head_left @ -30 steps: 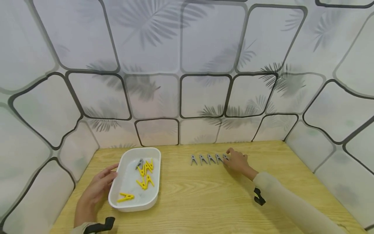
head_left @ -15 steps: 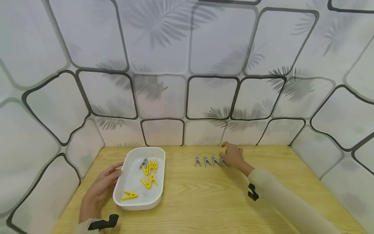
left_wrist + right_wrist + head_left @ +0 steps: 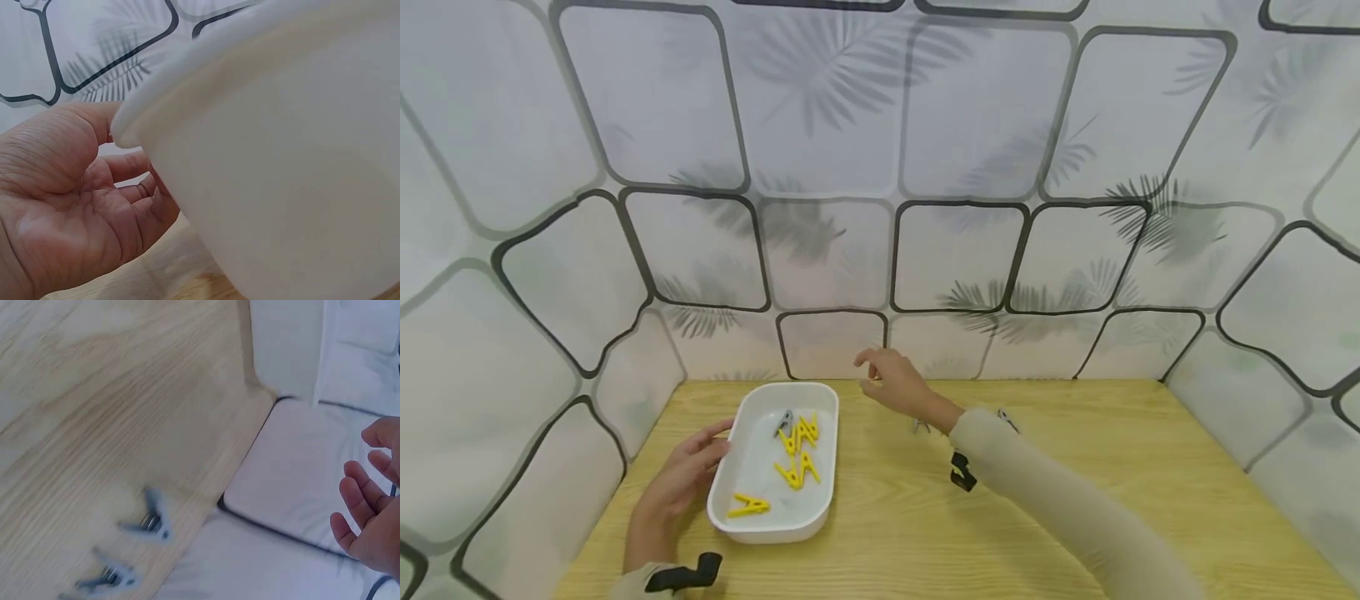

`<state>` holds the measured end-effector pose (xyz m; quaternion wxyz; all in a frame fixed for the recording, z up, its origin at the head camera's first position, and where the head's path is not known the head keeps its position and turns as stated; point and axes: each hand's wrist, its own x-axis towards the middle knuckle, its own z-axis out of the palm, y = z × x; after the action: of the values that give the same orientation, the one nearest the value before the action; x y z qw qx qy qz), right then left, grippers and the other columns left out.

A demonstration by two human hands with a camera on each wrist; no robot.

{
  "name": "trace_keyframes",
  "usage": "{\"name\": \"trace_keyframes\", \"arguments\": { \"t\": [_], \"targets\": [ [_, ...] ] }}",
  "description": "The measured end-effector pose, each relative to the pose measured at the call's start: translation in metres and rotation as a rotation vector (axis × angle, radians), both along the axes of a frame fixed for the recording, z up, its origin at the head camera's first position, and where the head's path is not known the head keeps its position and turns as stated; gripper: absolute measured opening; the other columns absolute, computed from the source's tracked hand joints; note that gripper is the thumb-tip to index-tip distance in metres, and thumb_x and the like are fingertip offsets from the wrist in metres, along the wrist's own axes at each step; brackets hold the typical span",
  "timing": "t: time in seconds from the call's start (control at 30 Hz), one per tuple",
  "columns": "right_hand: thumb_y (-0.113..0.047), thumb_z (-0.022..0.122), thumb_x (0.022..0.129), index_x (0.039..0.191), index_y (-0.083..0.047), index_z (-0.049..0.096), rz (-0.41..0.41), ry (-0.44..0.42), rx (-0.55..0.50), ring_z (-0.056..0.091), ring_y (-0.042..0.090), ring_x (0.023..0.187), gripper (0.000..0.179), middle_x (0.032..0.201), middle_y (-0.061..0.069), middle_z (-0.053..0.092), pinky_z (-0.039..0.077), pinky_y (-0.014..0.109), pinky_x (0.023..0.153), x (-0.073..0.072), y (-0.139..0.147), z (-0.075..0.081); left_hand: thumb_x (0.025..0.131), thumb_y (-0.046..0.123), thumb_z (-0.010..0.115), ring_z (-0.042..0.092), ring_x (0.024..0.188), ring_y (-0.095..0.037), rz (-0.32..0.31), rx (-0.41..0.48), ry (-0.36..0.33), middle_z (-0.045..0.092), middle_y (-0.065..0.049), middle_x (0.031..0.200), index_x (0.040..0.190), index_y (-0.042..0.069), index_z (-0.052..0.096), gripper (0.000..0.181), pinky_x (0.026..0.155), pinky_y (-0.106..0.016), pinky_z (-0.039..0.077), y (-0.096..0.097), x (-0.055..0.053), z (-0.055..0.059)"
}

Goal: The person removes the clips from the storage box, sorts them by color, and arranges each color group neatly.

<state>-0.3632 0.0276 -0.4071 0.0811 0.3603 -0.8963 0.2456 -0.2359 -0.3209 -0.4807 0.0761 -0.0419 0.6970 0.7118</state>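
Note:
My left hand (image 3: 681, 479) rests at the left side of a white plastic tub (image 3: 727, 483). In the left wrist view its fingers (image 3: 134, 165) touch the outer wall under the rim. Inside the tub lie several yellow clothespins (image 3: 750, 506) and one grey clothespin (image 3: 786, 422). My right hand (image 3: 895, 382) hovers just right of the tub's far end, over the table's back edge, fingers loosely bent with nothing between them. Grey clothespins (image 3: 151, 519) lie on the table near it, blurred in the right wrist view; my right arm hides part of their row in the head view.
The wooden table (image 3: 910, 517) runs back to a patterned cloth wall (image 3: 820, 250), which also rises on both sides. Another grey clothespin (image 3: 1007, 420) shows past the right sleeve (image 3: 1037, 483).
My right hand has moved left along the grey clothespins, from the row's right end toward the tub. The left hand stays at the tub. The head view has shifted slightly.

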Motion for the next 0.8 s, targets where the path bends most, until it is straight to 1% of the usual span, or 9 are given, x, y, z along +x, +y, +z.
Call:
{"name": "trace_keyframes", "arguments": {
  "t": [0.13, 0.23, 0.37, 0.47, 0.5, 0.57, 0.67, 0.77, 0.8],
  "targets": [
    [-0.016, 0.067, 0.098, 0.125, -0.008, 0.064, 0.108, 0.052, 0.078, 0.060, 0.022, 0.090, 0.029, 0.099, 0.009, 0.067, 0.048, 0.039, 0.081, 0.001, -0.031, -0.003, 0.104, 0.015, 0.056, 0.067, 0.097, -0.008, 0.005, 0.020, 0.005, 0.068, 0.010, 0.104, 0.148, 0.010, 0.048, 0.045, 0.085, -0.027, 0.058, 0.000, 0.000, -0.001],
    [-0.015, 0.068, 0.097, 0.125, -0.008, 0.065, 0.166, 0.089, 0.140, 0.062, 0.022, 0.092, 0.029, 0.103, 0.011, 0.070, 0.048, 0.040, 0.087, 0.000, -0.051, -0.004, 0.104, 0.013, 0.056, 0.067, 0.097, -0.007, 0.007, 0.040, 0.010, 0.068, 0.010, 0.103, 0.142, 0.018, 0.055, 0.038, 0.085, -0.026, 0.058, -0.002, -0.001, -0.002],
    [-0.014, 0.071, 0.095, 0.122, -0.010, 0.069, 0.200, 0.172, 0.241, 0.064, 0.021, 0.091, 0.027, 0.103, 0.009, 0.071, 0.049, 0.037, 0.092, -0.001, -0.071, -0.003, 0.104, 0.012, 0.056, 0.067, 0.096, -0.007, -0.002, 0.048, 0.026, 0.069, 0.010, 0.101, 0.131, 0.027, 0.061, 0.032, 0.085, -0.026, 0.057, -0.002, -0.001, -0.003],
    [-0.017, 0.073, 0.095, 0.120, -0.014, 0.070, 0.192, 0.211, 0.322, 0.062, 0.018, 0.091, 0.025, 0.101, 0.004, 0.070, 0.050, 0.031, 0.087, 0.002, -0.084, -0.003, 0.103, 0.011, 0.055, 0.068, 0.096, -0.007, -0.001, 0.052, 0.038, 0.069, 0.009, 0.101, 0.123, 0.033, 0.063, 0.031, 0.085, -0.026, 0.057, -0.002, -0.001, -0.003],
    [-0.019, 0.073, 0.095, 0.119, -0.016, 0.071, 0.190, 0.212, 0.341, 0.062, 0.017, 0.092, 0.024, 0.101, 0.003, 0.069, 0.050, 0.029, 0.085, 0.003, -0.088, -0.003, 0.103, 0.011, 0.055, 0.068, 0.096, -0.007, 0.001, 0.052, 0.040, 0.069, 0.009, 0.101, 0.121, 0.035, 0.064, 0.031, 0.085, -0.026, 0.057, -0.002, -0.001, -0.003],
    [-0.018, 0.073, 0.095, 0.119, -0.016, 0.071, 0.201, 0.183, 0.357, 0.062, 0.017, 0.095, 0.025, 0.103, 0.003, 0.069, 0.050, 0.026, 0.083, 0.006, -0.095, -0.005, 0.103, 0.011, 0.055, 0.068, 0.096, -0.007, 0.001, 0.056, 0.039, 0.069, 0.009, 0.101, 0.116, 0.038, 0.065, 0.032, 0.086, -0.026, 0.057, -0.002, -0.001, -0.004],
    [-0.017, 0.073, 0.095, 0.121, -0.016, 0.071, 0.225, 0.142, 0.373, 0.062, 0.016, 0.099, 0.027, 0.109, 0.003, 0.071, 0.050, 0.023, 0.083, 0.009, -0.104, -0.010, 0.103, 0.011, 0.055, 0.067, 0.096, -0.007, 0.000, 0.058, 0.032, 0.069, 0.009, 0.101, 0.115, 0.039, 0.064, 0.032, 0.086, -0.026, 0.057, -0.001, -0.001, -0.003],
    [-0.016, 0.072, 0.096, 0.124, -0.018, 0.071, 0.232, 0.135, 0.409, 0.062, 0.014, 0.101, 0.029, 0.113, 0.001, 0.071, 0.050, 0.023, 0.085, 0.009, -0.112, -0.017, 0.103, 0.012, 0.055, 0.067, 0.097, -0.007, 0.004, 0.047, 0.021, 0.068, 0.009, 0.102, 0.120, 0.036, 0.064, 0.031, 0.087, -0.025, 0.056, -0.001, -0.001, -0.003],
    [-0.016, 0.072, 0.096, 0.125, -0.019, 0.071, 0.226, 0.139, 0.424, 0.062, 0.014, 0.102, 0.029, 0.114, 0.000, 0.071, 0.050, 0.023, 0.086, 0.008, -0.114, -0.018, 0.103, 0.012, 0.055, 0.066, 0.097, -0.007, 0.007, 0.042, 0.020, 0.068, 0.009, 0.102, 0.124, 0.032, 0.063, 0.031, 0.087, -0.026, 0.056, -0.001, -0.001, -0.002]
  ]
}}
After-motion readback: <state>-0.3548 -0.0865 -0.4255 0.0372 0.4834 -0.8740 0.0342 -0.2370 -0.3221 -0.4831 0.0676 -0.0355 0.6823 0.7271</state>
